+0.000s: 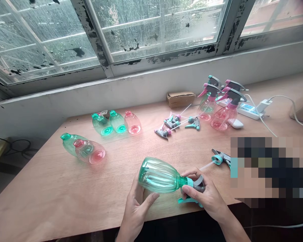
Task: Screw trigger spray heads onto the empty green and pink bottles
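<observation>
Head: sprayer (199, 183) partly behind right hand (209, 195)

The left grip (138, 206), right grip (209, 195) and forearms (233, 227) are bare.

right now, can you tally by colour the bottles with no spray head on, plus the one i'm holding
topless green bottles: 3
topless pink bottles: 2
held green bottle: 1
total: 6
</observation>
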`<state>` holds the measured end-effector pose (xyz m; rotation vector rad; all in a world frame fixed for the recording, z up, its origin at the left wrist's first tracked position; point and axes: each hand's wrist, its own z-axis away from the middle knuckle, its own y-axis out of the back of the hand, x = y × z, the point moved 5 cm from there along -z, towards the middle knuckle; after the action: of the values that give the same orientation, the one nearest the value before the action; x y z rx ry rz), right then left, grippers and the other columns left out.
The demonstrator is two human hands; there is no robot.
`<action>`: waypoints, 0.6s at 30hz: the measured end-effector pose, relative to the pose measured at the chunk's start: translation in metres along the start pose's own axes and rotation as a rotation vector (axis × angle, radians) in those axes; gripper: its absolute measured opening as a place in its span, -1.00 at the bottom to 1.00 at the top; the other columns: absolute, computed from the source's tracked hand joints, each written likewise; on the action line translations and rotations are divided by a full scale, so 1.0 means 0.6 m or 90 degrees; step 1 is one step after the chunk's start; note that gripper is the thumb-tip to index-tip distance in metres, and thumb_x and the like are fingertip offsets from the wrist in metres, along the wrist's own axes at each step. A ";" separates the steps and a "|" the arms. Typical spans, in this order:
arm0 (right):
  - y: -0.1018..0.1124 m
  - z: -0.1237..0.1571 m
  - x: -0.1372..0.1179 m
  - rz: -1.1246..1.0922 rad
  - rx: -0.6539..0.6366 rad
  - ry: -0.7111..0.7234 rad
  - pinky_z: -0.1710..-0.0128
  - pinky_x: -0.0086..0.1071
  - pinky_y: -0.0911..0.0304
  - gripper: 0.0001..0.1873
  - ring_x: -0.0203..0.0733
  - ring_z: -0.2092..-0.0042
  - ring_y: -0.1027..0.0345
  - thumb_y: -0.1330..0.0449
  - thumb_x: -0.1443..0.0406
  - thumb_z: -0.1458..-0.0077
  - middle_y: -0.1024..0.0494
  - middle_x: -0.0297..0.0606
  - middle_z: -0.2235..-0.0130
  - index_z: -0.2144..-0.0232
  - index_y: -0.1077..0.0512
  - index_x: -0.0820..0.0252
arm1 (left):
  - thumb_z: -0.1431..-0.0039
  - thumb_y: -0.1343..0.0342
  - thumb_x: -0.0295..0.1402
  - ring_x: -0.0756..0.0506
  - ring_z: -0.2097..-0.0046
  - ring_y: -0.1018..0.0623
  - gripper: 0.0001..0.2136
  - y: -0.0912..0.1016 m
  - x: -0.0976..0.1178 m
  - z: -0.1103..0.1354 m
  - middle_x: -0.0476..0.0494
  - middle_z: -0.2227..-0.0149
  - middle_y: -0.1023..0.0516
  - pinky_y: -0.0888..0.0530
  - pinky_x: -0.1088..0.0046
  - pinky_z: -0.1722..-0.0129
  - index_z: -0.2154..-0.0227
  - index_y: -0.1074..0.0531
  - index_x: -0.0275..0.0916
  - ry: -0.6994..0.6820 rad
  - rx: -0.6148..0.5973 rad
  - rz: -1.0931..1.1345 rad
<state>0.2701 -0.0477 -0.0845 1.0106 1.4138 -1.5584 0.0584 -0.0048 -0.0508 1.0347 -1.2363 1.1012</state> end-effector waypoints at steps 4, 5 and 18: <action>-0.001 0.002 0.000 0.015 0.007 -0.005 0.31 -0.32 -0.49 -0.68 -0.19 0.41 -0.52 -0.50 0.12 -0.15 -0.58 -0.41 0.43 0.15 -0.52 0.08 | -0.09 -0.41 -0.03 -0.42 -0.37 -0.41 -0.28 -0.003 0.008 0.004 -0.23 -0.30 -0.52 -0.37 0.12 -0.35 -0.30 -0.40 -0.10 -0.008 0.003 -0.012; -0.001 0.003 0.000 0.019 0.009 -0.008 0.32 -0.32 -0.49 -0.67 -0.18 0.41 -0.53 -0.51 0.11 -0.14 -0.58 -0.41 0.42 0.16 -0.53 0.08 | -0.05 -0.42 0.01 -0.44 -0.36 -0.42 -0.25 -0.002 0.009 0.004 -0.25 -0.28 -0.54 -0.39 0.11 -0.34 -0.29 -0.42 -0.11 -0.007 0.007 -0.011; 0.002 -0.002 0.001 -0.006 -0.005 -0.010 0.35 -0.35 -0.45 -0.63 -0.18 0.43 -0.51 -0.48 0.05 -0.16 -0.59 -0.40 0.45 0.15 -0.49 0.09 | -0.06 -0.47 -0.19 -0.42 -0.40 -0.36 -0.27 0.007 -0.011 0.000 -0.21 -0.33 -0.48 -0.32 0.06 -0.38 -0.30 -0.38 -0.04 -0.017 0.038 -0.030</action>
<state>0.2714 -0.0467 -0.0854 0.9872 1.4143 -1.5633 0.0539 -0.0046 -0.0571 1.1215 -1.2012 1.0966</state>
